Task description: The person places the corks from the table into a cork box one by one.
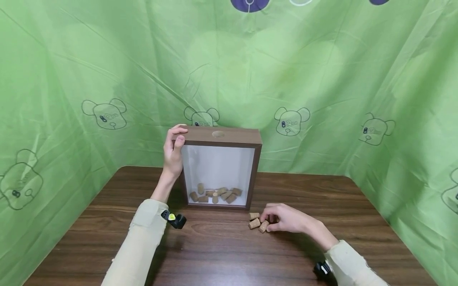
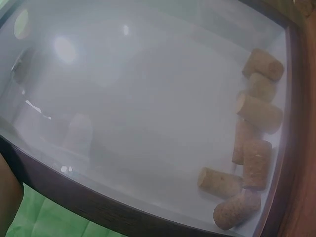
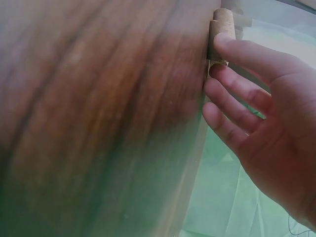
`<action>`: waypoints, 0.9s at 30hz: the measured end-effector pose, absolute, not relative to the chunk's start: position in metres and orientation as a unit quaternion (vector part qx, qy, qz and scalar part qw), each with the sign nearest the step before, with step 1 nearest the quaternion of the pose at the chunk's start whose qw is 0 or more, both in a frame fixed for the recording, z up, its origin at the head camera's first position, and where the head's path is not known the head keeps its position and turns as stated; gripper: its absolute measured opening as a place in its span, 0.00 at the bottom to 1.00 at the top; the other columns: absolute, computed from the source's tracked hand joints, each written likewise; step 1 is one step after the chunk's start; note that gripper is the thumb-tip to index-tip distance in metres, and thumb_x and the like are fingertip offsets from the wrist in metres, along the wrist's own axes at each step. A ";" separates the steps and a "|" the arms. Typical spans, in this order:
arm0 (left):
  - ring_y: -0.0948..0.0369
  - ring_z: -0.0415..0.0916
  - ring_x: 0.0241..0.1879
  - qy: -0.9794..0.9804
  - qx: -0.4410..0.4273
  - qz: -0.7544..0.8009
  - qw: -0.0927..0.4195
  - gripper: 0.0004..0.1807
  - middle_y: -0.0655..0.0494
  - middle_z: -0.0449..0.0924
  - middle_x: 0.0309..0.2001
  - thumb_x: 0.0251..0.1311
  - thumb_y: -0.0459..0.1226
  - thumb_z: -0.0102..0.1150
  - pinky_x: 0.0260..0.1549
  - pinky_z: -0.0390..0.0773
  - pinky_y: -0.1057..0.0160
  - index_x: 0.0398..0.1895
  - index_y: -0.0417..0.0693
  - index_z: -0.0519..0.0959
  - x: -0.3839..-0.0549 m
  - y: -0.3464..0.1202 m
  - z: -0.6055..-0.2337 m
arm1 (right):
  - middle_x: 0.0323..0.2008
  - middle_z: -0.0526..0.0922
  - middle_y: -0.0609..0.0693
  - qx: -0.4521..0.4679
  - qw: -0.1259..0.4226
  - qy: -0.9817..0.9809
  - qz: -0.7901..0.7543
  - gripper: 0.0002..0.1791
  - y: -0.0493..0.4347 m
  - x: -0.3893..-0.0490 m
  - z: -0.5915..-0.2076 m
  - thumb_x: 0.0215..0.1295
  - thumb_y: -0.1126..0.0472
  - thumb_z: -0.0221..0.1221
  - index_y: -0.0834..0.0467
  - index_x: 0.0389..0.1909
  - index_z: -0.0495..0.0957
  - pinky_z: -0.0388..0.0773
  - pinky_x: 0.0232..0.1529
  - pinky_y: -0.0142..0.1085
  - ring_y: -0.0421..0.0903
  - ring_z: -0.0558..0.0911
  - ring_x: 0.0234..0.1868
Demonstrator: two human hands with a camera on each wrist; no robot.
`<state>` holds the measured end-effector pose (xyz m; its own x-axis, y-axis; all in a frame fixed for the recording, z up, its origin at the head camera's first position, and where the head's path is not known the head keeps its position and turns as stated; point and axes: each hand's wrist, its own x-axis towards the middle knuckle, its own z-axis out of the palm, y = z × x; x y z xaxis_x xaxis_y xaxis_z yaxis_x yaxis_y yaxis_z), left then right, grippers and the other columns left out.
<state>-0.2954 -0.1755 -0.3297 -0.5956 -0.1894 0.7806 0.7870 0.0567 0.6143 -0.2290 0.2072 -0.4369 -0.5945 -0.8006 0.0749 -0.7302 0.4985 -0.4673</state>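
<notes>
A shadow box frame (image 1: pixel 255 174) with a dark wood rim and a clear front stands upright on the table. Several corks (image 1: pixel 215 198) lie piled along its bottom inside, also visible in the left wrist view as corks (image 2: pixel 259 113) behind the pane. My left hand (image 1: pixel 173 155) grips the box's upper left corner, thumb toward the front and fingers over the top. To the right of the box, my right hand (image 1: pixel 288 218) pinches a cork (image 1: pixel 264 226) at the table surface, its thumb against the cork (image 3: pixel 224 22) in the right wrist view. Two loose corks (image 1: pixel 254 223) lie beside it.
An oval hole (image 1: pixel 218 134) is set in the top of the box. The dark wood table (image 1: pixel 214 246) reaches back to a green curtain (image 1: pixel 229 59) printed with bear heads, which also hangs along both sides.
</notes>
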 end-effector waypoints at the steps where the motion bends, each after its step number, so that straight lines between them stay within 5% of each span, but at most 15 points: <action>1: 0.57 0.66 0.64 -0.621 -0.239 -0.644 0.379 0.21 0.38 0.71 0.61 0.66 0.40 0.46 0.63 0.60 0.60 0.51 0.28 0.71 -0.295 -0.175 -0.329 | 0.36 0.78 0.40 -0.445 0.075 0.862 -0.231 0.12 0.207 -0.229 -0.437 0.58 0.60 0.67 0.48 0.43 0.81 0.77 0.36 0.28 0.37 0.79 0.33; 9: 0.57 0.66 0.63 -0.626 -0.234 -0.644 0.373 0.21 0.29 0.67 0.61 0.65 0.36 0.44 0.62 0.60 0.62 0.50 0.22 0.68 -0.277 -0.170 -0.315 | 0.35 0.80 0.39 -0.448 0.071 0.858 -0.242 0.06 0.208 -0.230 -0.432 0.61 0.61 0.66 0.47 0.36 0.81 0.79 0.35 0.29 0.30 0.77 0.33; 15: 0.58 0.65 0.63 -0.624 -0.231 -0.647 0.373 0.21 0.32 0.68 0.61 0.67 0.38 0.45 0.62 0.60 0.62 0.51 0.23 0.68 -0.278 -0.170 -0.317 | 0.38 0.81 0.39 -0.443 0.085 0.861 -0.236 0.08 0.207 -0.230 -0.433 0.61 0.62 0.65 0.48 0.40 0.81 0.78 0.35 0.28 0.29 0.77 0.34; 20: 0.59 0.66 0.63 -0.624 -0.234 -0.641 0.380 0.23 0.41 0.71 0.61 0.68 0.42 0.47 0.62 0.61 0.62 0.51 0.28 0.71 -0.294 -0.175 -0.329 | 0.39 0.82 0.40 -0.443 0.080 0.862 -0.234 0.09 0.206 -0.228 -0.432 0.61 0.63 0.65 0.49 0.41 0.81 0.79 0.36 0.29 0.30 0.77 0.35; 27: 0.60 0.66 0.62 -0.625 -0.235 -0.646 0.372 0.22 0.31 0.68 0.62 0.66 0.38 0.45 0.62 0.60 0.62 0.51 0.25 0.70 -0.289 -0.174 -0.323 | 0.39 0.82 0.41 -0.444 0.073 0.859 -0.242 0.09 0.206 -0.226 -0.420 0.61 0.65 0.64 0.51 0.41 0.82 0.81 0.39 0.33 0.38 0.81 0.37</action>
